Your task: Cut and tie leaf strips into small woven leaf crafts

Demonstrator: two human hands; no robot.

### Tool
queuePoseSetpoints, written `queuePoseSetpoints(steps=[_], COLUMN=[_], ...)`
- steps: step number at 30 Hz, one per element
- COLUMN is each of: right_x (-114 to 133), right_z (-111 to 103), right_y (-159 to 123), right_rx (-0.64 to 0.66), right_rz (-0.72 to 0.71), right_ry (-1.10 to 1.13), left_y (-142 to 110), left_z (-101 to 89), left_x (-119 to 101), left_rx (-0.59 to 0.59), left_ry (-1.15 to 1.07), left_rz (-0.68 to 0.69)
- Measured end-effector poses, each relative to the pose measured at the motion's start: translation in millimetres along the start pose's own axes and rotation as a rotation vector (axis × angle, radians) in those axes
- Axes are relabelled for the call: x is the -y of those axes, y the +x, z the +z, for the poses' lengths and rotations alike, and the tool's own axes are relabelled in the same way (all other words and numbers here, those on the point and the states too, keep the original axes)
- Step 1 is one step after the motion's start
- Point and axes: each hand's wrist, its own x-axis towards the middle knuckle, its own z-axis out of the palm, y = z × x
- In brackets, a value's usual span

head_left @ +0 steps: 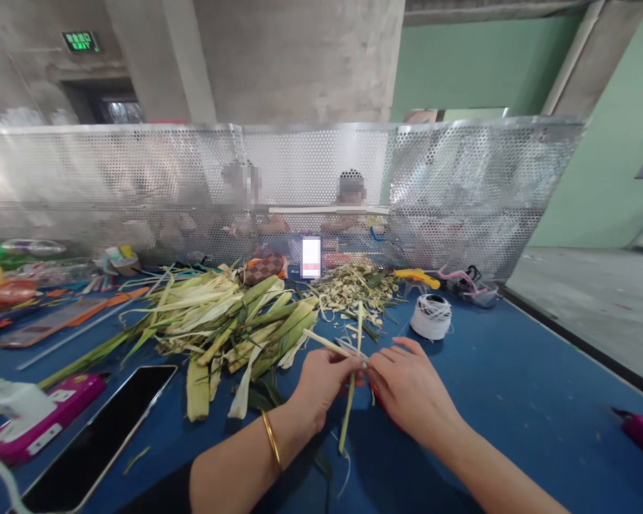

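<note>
My left hand (321,385) is closed in a pinch on narrow pale-green corn husk strips (349,410) that cross each other at the fingertips. One strip stands upright and hangs down below the hand; another points up to the left. Right beside it, my right hand (407,378) is closed too, its thumb and forefinger meeting the same crossing point; its fingers partly cover what they pinch. A thin white thread (347,471) dangles under the strips. Something red, mostly covered, shows beneath my right hand. A ball of white string (431,317) stands beyond that hand.
A heap of corn husks (230,321) and a pile of husk scraps (354,289) lie ahead. To the left are a phone (101,435) and a purple power strip (58,414). Perforated metal panels (450,193) border the blue table, with people behind them.
</note>
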Motion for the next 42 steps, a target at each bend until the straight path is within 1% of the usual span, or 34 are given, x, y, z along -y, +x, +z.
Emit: queuePoseSetpoints(steps=[3, 5, 7, 8, 9, 11, 12, 13, 14, 17, 19, 20, 22, 24, 26, 28, 29, 31, 32, 33, 34, 35, 37, 38, 39, 40, 42], right_x=[7, 9, 7, 5, 1, -9, -14, -18, -20, -20, -17, -15, -12, -12, -14, -20, -23, -30, -33, -34, -34, -33, -25, -21, -16, -11, -5], right_z=[-2, -2, -1, -1, -1, -1, -1, -1, -1, 0, 2, 3, 6, 11, 15, 16, 14, 9, 5, 1, -2, -5, -7, -6, -5, -3, 2], right_y=[-1, -2, -2, -2, -1, 2, 3, 5, 6, 9, 9, 9, 7, 6, 5, 5, 5, 5, 6, 6, 6, 7, 7, 7, 7, 6, 5], right_rx=[0.0, -0.004, 0.029, 0.065, 0.106, 0.154, 0.142, 0.108, 0.069, 0.009, 0.0, -0.015, -0.058, -0.087, -0.071, -0.078, -0.132, -0.32, -0.413, -0.457, -0.44, -0.372, -0.168, -0.078, -0.014, 0.016, 0.002], right_rz=[0.003, 0.022, 0.065, 0.115, 0.2, 0.442, 0.567, 0.658, 0.716, 0.768, 0.808, 0.823, 0.827, 0.814, 0.81, 0.813, 0.822, 0.831, 0.808, 0.754, 0.672, 0.577, 0.416, 0.371, 0.354, 0.359, 0.387], right_ry=[0.053, 0.11, 0.202, 0.264, 0.341, 0.524, 0.621, 0.714, 0.803, 1.061, 1.181, 1.2, 1.146, 1.046, 0.999, 0.985, 0.96, 0.813, 0.702, 0.595, 0.524, 0.491, 0.522, 0.556, 0.587, 0.607, 0.616], left_y=[1, 1, 1, 1, 1, 1, 1, 1, 0, -3, -4, -4, -5, -6, -6, -7, -7, -7, -7, -6, -6, -6, -6, -7, -7, -8, -9], left_z=[2.3, 2.8, 2.1, 1.3, 0.3, -1.7, -2.6, -3.3, -3.7, -3.0, -1.3, -0.4, 0.9, 1.4, 1.1, 0.7, 0.6, 0.8, 1.1, 1.4, 1.8, 2.2, 3.2, 3.7, 4.3, 4.8, 5.5], left_x=[3, 4, 4, 2, 1, -3, -5, -7, -9, -10, -9, -8, -7, -7, -7, -7, -7, -6, -5, -5, -4, -3, -2, -1, -1, 0, 0], left_rx=[-0.044, -0.053, -0.044, -0.032, -0.017, 0.023, 0.049, 0.078, 0.11, 0.178, 0.169, 0.153, 0.141, 0.177, 0.212, 0.21, 0.201, 0.195, 0.199, 0.206, 0.215, 0.226, 0.242, 0.249, 0.257, 0.265, 0.287], left_ry=[0.019, 0.018, 0.012, 0.006, -0.002, -0.018, -0.025, -0.03, -0.033, -0.021, 0.028, 0.058, 0.108, 0.15, 0.197, 0.229, 0.233, 0.224, 0.218, 0.218, 0.226, 0.242, 0.285, 0.303, 0.313, 0.316, 0.316], left_rz=[0.058, 0.065, 0.051, 0.038, 0.026, 0.006, -0.006, -0.019, -0.033, -0.081, -0.076, -0.064, -0.04, -0.03, -0.022, -0.016, -0.013, 0.0, 0.014, 0.029, 0.043, 0.051, 0.06, 0.062, 0.063, 0.065, 0.059])
